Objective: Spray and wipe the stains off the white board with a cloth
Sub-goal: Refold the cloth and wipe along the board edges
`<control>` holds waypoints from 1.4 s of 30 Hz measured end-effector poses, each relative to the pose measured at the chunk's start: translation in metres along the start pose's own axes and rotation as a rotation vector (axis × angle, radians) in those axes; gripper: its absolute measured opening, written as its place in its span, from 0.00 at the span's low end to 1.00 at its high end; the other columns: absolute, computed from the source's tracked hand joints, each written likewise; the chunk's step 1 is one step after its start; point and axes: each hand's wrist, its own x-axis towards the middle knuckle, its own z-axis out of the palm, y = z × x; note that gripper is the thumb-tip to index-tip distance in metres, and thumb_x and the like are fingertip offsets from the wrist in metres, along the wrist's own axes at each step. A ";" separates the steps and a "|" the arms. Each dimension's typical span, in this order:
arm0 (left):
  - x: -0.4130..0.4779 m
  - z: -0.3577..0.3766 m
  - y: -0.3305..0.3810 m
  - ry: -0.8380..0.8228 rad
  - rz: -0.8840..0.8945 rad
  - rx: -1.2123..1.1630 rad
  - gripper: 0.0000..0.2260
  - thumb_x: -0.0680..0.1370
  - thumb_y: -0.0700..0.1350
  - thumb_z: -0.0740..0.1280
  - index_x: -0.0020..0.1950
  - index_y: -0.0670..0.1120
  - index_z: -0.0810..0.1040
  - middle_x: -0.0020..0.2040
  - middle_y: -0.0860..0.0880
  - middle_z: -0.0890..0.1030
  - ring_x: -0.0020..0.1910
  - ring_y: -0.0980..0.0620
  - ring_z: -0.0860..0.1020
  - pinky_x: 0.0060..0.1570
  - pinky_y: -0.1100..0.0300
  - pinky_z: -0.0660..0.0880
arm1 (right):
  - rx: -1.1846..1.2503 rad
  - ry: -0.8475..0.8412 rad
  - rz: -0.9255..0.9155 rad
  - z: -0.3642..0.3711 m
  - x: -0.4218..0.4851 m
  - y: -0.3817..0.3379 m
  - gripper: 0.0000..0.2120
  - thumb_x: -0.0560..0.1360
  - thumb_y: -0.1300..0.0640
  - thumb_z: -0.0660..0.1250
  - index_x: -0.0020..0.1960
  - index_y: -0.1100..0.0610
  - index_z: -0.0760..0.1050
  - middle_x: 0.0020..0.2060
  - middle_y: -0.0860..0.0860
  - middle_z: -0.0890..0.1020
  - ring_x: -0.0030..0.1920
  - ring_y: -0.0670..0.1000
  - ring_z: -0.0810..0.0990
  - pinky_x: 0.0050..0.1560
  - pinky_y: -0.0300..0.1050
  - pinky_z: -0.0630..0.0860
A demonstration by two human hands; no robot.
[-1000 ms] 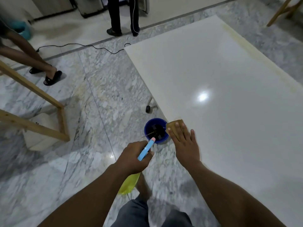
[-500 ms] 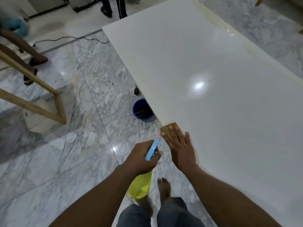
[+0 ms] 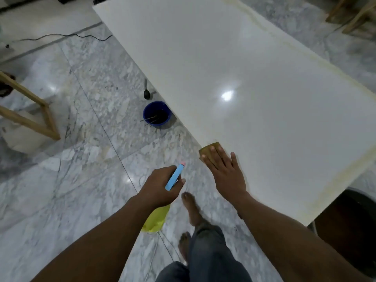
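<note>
Standing at the far left, a wooden frame (image 3: 30,110) rests on the marble floor (image 3: 81,180), and a blue bucket (image 3: 147,112) sits just beside the white board (image 3: 264,78)'s left edge. Nearer, the left hand (image 3: 160,188) curls tight round a spray bottle (image 3: 156,218), whose yellow body hangs below the fist. The right hand (image 3: 225,171) lies flat, fingers straight, pressing a brown cloth (image 3: 207,149) onto the board's left edge. Yellowish stains (image 3: 289,44) line its right and near borders.

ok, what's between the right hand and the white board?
Head view: a tan cloth, pressed under straight fingers of the right hand on the white board.
</note>
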 end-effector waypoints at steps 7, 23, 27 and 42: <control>-0.067 0.079 0.043 -0.145 0.038 -0.075 0.13 0.78 0.55 0.69 0.45 0.45 0.77 0.38 0.44 0.82 0.36 0.44 0.83 0.39 0.47 0.81 | 0.003 -0.026 0.036 -0.010 -0.109 0.018 0.40 0.75 0.68 0.56 0.81 0.47 0.48 0.81 0.53 0.47 0.81 0.57 0.45 0.77 0.65 0.51; -0.148 0.185 0.121 -0.119 0.110 0.026 0.11 0.81 0.48 0.72 0.47 0.42 0.78 0.39 0.44 0.81 0.34 0.51 0.74 0.39 0.53 0.74 | 0.001 -0.052 -0.002 -0.022 -0.318 0.068 0.40 0.73 0.70 0.59 0.81 0.52 0.51 0.81 0.56 0.50 0.80 0.62 0.49 0.75 0.66 0.57; -0.162 0.201 0.133 -0.123 0.105 0.015 0.11 0.81 0.48 0.72 0.47 0.42 0.78 0.38 0.48 0.78 0.33 0.54 0.73 0.38 0.56 0.72 | -0.001 -0.156 -0.009 -0.026 -0.358 0.077 0.47 0.66 0.76 0.59 0.81 0.52 0.53 0.81 0.56 0.53 0.80 0.62 0.53 0.77 0.62 0.53; -0.106 0.165 0.215 -0.243 0.275 0.087 0.12 0.80 0.53 0.72 0.47 0.44 0.78 0.41 0.45 0.83 0.40 0.44 0.82 0.43 0.48 0.80 | 2.454 0.278 1.208 -0.172 -0.321 0.130 0.33 0.66 0.49 0.78 0.68 0.58 0.77 0.67 0.62 0.77 0.70 0.63 0.73 0.74 0.62 0.64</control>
